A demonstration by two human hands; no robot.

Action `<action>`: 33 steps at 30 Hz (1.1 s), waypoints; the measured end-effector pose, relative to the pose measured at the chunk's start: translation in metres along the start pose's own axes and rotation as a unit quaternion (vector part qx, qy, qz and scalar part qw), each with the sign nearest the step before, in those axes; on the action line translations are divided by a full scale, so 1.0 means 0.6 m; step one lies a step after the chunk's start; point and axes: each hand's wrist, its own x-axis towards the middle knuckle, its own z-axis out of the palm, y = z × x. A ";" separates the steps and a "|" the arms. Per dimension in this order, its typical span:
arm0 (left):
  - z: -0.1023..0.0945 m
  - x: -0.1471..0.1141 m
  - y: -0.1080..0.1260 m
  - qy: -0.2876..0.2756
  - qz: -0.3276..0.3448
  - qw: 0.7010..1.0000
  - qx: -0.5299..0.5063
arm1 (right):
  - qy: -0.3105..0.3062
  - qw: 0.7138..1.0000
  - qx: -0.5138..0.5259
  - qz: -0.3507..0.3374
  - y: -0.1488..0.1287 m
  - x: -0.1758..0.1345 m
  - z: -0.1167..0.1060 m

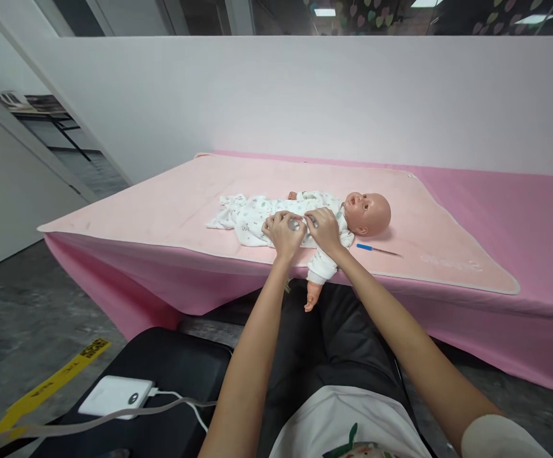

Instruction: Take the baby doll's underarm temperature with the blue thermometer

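A baby doll (370,214) lies on its back across the table, head to the right, in a white printed outfit (253,216). One sleeved arm (322,266) hangs over the front edge towards my lap. My left hand (286,233) is over the doll's middle, thumb and fingers curled into a ring with something pale showing inside. Close beside it, my right hand (323,229) pinches above the doll's chest. The fingertips of both hands nearly meet; what is between them is too small to make out. A blue-handled screwdriver (377,250) lies near the doll's head.
A pale pink mat (162,210) covers much of the table, over a darker pink cloth (510,222). Behind it runs a white partition (305,102). To my left, a black chair (176,362) bears a white power bank (117,395) with a cable.
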 end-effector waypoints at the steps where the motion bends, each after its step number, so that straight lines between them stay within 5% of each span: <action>1: -0.001 0.000 0.001 -0.002 -0.002 1.000 0.003 | 0.002 1.000 0.000 -0.001 0.000 0.000 0.001; 17: -0.005 -0.002 -0.002 -0.009 -0.007 0.999 0.039 | 0.096 0.993 -0.034 -0.058 -0.012 -0.013 -0.007; 23: -0.045 -0.010 -0.039 0.028 -0.117 0.993 0.007 | 0.156 0.978 -0.120 -0.062 -0.017 -0.006 -0.025; 28: -0.093 -0.133 -0.102 0.118 -0.095 0.988 0.008 | 0.236 0.969 -0.054 -0.057 -0.042 -0.161 -0.089; 30: -0.116 -0.210 -0.114 0.070 -0.117 0.990 -0.025 | 0.208 0.977 0.002 -0.052 -0.046 -0.252 -0.116; 33: -0.138 -0.302 -0.097 -0.065 -0.215 0.971 -0.081 | 0.136 0.984 0.075 0.087 -0.027 -0.320 -0.138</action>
